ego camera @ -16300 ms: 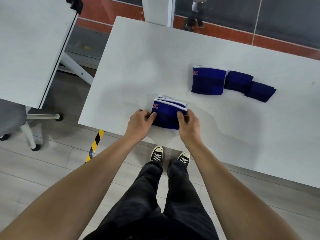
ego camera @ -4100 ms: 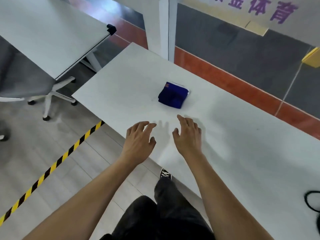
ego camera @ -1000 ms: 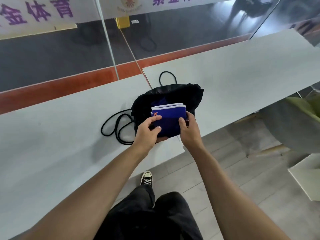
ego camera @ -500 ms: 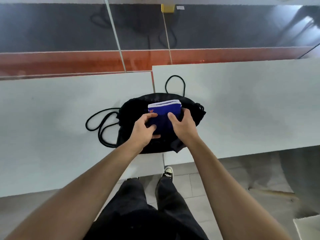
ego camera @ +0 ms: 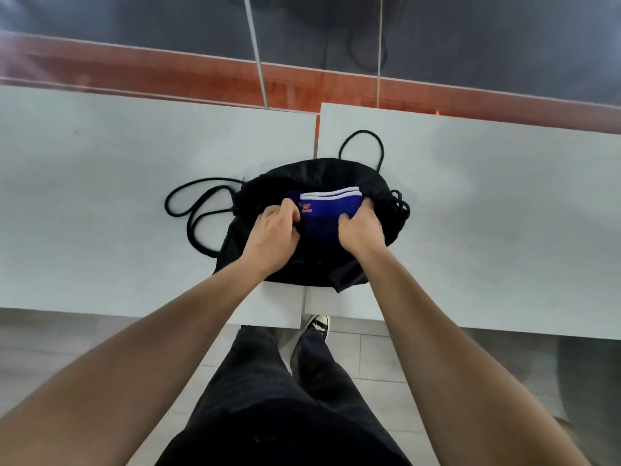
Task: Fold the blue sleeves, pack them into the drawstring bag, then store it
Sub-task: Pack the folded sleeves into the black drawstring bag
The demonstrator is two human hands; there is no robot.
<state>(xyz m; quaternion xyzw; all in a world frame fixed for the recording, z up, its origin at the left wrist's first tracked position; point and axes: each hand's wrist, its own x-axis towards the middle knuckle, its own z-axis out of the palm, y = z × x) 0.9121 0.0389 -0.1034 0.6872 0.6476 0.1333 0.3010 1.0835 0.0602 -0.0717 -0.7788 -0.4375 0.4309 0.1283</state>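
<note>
Inside the black drawstring bag [ego camera: 312, 169] mouth, my left hand [ego camera: 274, 230] and right hand [ego camera: 361, 227] pinch the white-edged folded blue sleeves [ego camera: 331, 208]; bare table [ego camera: 100, 196] flanks the bag.

A folded stack of blue sleeves [ego camera: 327, 210] — white-edged along the 12 o'clock side, an orange logo at the 9 o'clock corner — is seen lying flat, half sunk into the open mouth of a black drawstring bag [ego camera: 376, 183]. The bag is slumped across the seam between two white bench tops, its mouth spread wide. Black cords [ego camera: 188, 210] are looped loosely at 9 o'clock, and one more loop at 12 o'clock.
</note>
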